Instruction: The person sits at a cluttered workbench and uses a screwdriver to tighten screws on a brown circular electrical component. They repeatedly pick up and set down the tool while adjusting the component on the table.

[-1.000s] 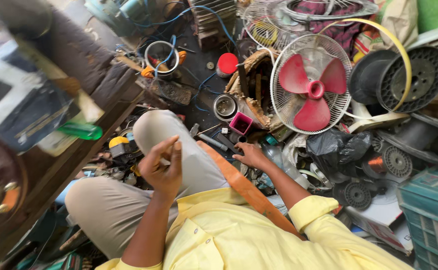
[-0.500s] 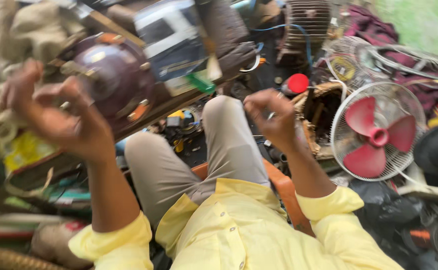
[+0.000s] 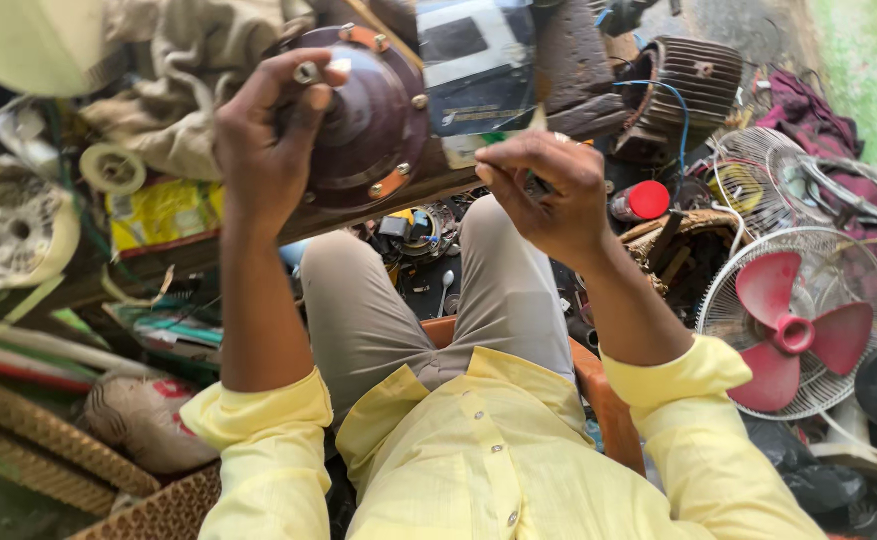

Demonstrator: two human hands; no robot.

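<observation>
Cluttered repair workshop, parts heaped on wooden table (image 3: 208,250) and floor. Left hand (image 3: 268,150) at 11 o'clock, grip clamped on shaft end of dark maroon motor housing (image 3: 373,115) resting on table edge. Right hand (image 3: 548,190) at 1 o'clock, fingers pinched together on thin dark tool (image 3: 536,185), just beside housing. Red-bladed fan (image 3: 793,325) at 3 o'clock, well apart.

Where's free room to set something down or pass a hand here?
Little bare room. Free: the lap, between left hand on the motor and right hand. Crowded: bench left, floor parts around red fan right.
</observation>
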